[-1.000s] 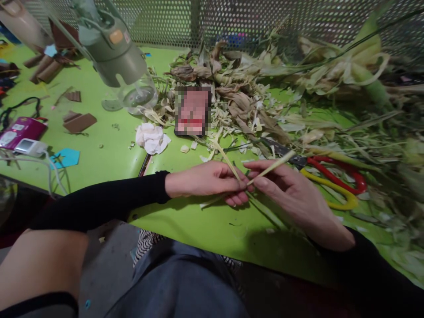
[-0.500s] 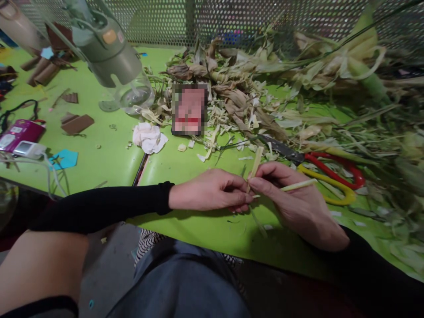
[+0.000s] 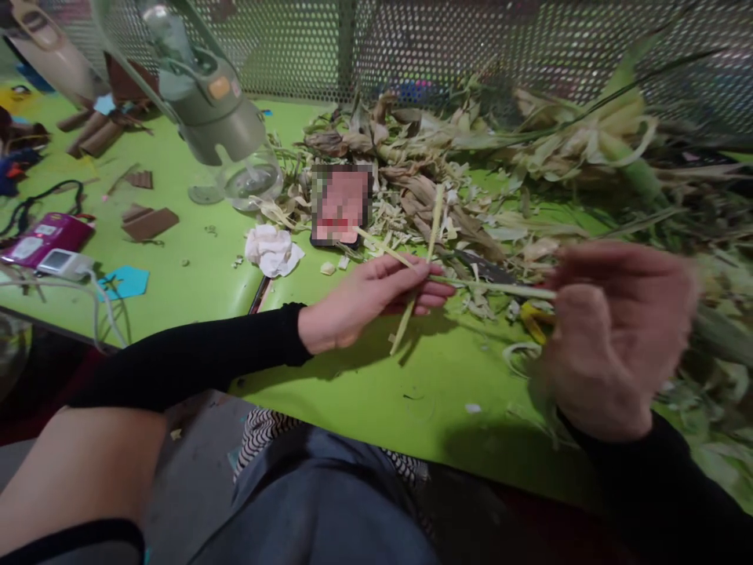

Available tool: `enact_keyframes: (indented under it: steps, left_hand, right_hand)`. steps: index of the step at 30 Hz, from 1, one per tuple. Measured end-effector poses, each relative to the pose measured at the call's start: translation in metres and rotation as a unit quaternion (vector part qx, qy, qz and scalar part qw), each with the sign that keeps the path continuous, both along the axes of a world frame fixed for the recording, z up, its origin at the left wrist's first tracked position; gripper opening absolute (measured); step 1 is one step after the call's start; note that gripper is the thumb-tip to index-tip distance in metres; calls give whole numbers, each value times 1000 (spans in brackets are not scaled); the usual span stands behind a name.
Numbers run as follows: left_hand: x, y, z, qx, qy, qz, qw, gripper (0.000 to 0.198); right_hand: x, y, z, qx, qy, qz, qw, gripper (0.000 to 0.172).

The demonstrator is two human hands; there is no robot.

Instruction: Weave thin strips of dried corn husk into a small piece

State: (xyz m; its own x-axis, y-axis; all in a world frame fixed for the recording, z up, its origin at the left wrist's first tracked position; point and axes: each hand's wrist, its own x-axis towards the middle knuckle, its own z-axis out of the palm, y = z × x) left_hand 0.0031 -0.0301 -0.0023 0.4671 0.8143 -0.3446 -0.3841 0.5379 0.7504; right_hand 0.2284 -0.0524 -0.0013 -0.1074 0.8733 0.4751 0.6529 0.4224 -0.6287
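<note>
My left hand (image 3: pixel 370 302) hovers over the green table (image 3: pixel 353 384) with its fingers closed on crossed pale corn-husk strips (image 3: pixel 432 227). One thin strip (image 3: pixel 488 288) stretches from it rightward to my right hand (image 3: pixel 612 337), which is raised, motion-blurred and pinched on that strip's far end. Both arms wear black sleeves. Yellow scissor handles (image 3: pixel 532 320) peek out just left of my right hand.
A heap of dried husks and leaves (image 3: pixel 471 173) covers the back and right of the table. A phone (image 3: pixel 341 205), crumpled tissue (image 3: pixel 271 249), a green-lidded bottle (image 3: pixel 227 118), a magenta device (image 3: pixel 44 235), cardboard scraps (image 3: pixel 147 222) and a perforated metal screen (image 3: pixel 471 39) lie beyond.
My right hand has pulled away to the right and upward, drawing a thin strip taut from my left hand. The scissors are now mostly hidden behind my right hand.
</note>
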Motion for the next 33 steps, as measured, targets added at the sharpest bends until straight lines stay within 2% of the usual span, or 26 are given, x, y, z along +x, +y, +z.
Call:
enact_keyframes:
  steps: [1, 3, 5, 7, 12, 15, 19, 21, 24, 27, 29, 33]
  left_hand:
    - [0, 1, 0, -8, 3, 16, 1000, 13]
    - [1, 1, -2, -21, 7, 30, 999, 12]
    - [4, -2, -3, -32, 7, 34, 999, 13]
    - [8, -5, -3, -35, 5, 30, 999, 12]
    - [9, -6, -4, -29, 6, -28, 999, 4]
    - [3, -5, -8, -11, -7, -46, 999, 11]
    - [-3, -5, -17, 15, -50, -59, 997, 21]
    - [-4, -6, -21, 28, -67, -73, 995, 29]
    - [-3, -5, -25, 41, -71, -95, 992, 35]
    - [0, -3, -28, 34, -58, -100, 993, 28]
    - [2, -1, -30, 41, -41, -97, 994, 21]
    - [2, 2, -27, 91, 13, -101, 991, 13]
  right_hand:
    - [0, -2, -1, 92, -52, -7, 994, 33]
    - [-5, -6, -4, 198, -165, 51, 965, 39]
    - [-13, -9, -8, 201, -266, 141, 932, 45]
    - [-19, -9, -11, 194, -307, 172, 916, 42]
    - [-20, -8, -12, 221, -296, 202, 907, 36]
    - [-19, -7, -11, 232, -286, 212, 905, 34]
    - [-24, -10, -7, 301, -324, 205, 873, 24]
    - [-27, -13, -4, 313, -335, 200, 866, 26]
    - [-32, -17, -6, 310, -310, 204, 875, 28]
    - [-34, -17, -13, 294, -260, 218, 893, 22]
    - [-34, -15, -18, 255, -213, 212, 919, 21]
    - [-32, -13, -20, 153, -68, 104, 980, 16]
